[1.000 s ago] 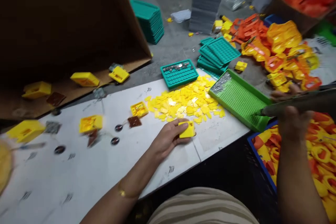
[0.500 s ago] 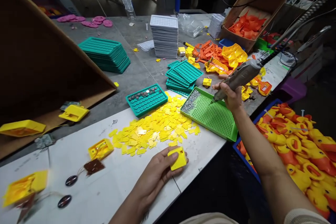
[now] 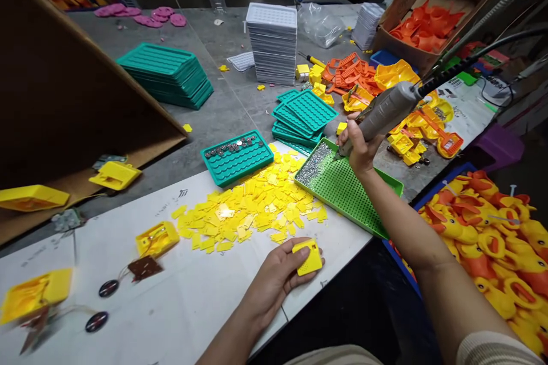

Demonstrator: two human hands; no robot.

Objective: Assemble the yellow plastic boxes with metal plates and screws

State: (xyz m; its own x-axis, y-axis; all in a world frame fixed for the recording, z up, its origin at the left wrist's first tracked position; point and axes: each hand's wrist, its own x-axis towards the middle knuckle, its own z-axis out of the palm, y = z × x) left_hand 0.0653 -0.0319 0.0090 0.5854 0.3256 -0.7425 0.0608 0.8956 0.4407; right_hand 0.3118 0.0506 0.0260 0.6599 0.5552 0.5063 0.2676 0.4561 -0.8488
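Between the thumb and fingers of my left hand is a small yellow plastic box, held just above the white board near the table's front edge. My right hand is wrapped round a grey electric screwdriver, tilted with its tip down. That tip is over the light-green perforated tray, close to the heap of small silver screws at the tray's left end. Whether a screw sits on the tip is too small to tell. Loose yellow plastic pieces lie between my left hand and a teal tray holding round metal parts.
Opened yellow boxes with wires lie at left, beside a cardboard box. Behind stand stacked teal trays and white trays. Orange parts lie at right. A blue crate of yellow toy ducks stands below the table edge.
My right hand has moved the screwdriver tip left across the green tray, to the edge of the screw heap. My left hand with the yellow box appears slightly farther right as the view shifts.
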